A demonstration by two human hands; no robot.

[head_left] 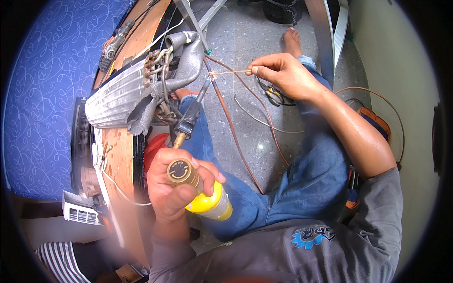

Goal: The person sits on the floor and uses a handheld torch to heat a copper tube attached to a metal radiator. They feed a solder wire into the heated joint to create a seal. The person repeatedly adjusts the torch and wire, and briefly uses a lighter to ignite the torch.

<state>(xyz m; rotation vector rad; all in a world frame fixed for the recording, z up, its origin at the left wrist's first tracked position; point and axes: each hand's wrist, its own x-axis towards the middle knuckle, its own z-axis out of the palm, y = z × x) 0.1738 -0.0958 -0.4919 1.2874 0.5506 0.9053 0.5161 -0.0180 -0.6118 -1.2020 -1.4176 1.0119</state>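
My left hand (172, 181) is wrapped round a blow torch (186, 120) with a brass knob and a yellow gas cylinder (212, 203). Its nozzle points up and away, the tip close to a joint on a copper pipe (225, 111). Between the thumb and fingers of my right hand (278, 73) is a thin brazing rod (231, 72), its far end at that same joint, which looks bright. Left of the joint, a finned coil (120, 94) with bent copper tubes (158, 70) and grey foam insulation (191, 63) rests on a wooden surface.
A thinner copper tube (264, 108) curves across the speckled floor (250, 141). Pliers (273, 95) with yellow-black handles lie beyond my right knee. Metal legs (323, 33) stand at the far side. A blue patterned mattress (52, 94) is at the left, an orange-trimmed tool bag (375, 122) at the right.
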